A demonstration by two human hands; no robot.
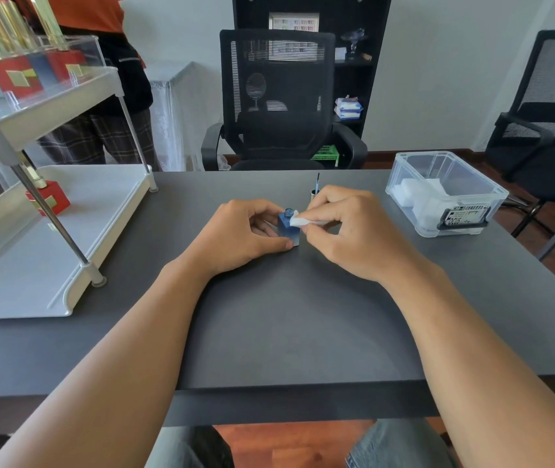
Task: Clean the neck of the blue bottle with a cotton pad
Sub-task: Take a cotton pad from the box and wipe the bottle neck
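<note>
A small square blue bottle (287, 228) stands uncapped on the dark grey table (289, 315), near its middle. My left hand (240, 236) grips the bottle's body from the left, thumb at its base. My right hand (347, 228) pinches a folded white cotton pad (299, 221), and the pad's tip touches the right side of the bottle's neck (288, 212). Just behind my right hand stands the bottle's cap with its brush (316, 187) pointing up.
A clear plastic box (444, 194) holding white pads sits at the right. A white two-tier rack (50, 231) with red bottles occupies the left side. Black office chairs stand beyond the table, and a person in an orange top stands at the far left.
</note>
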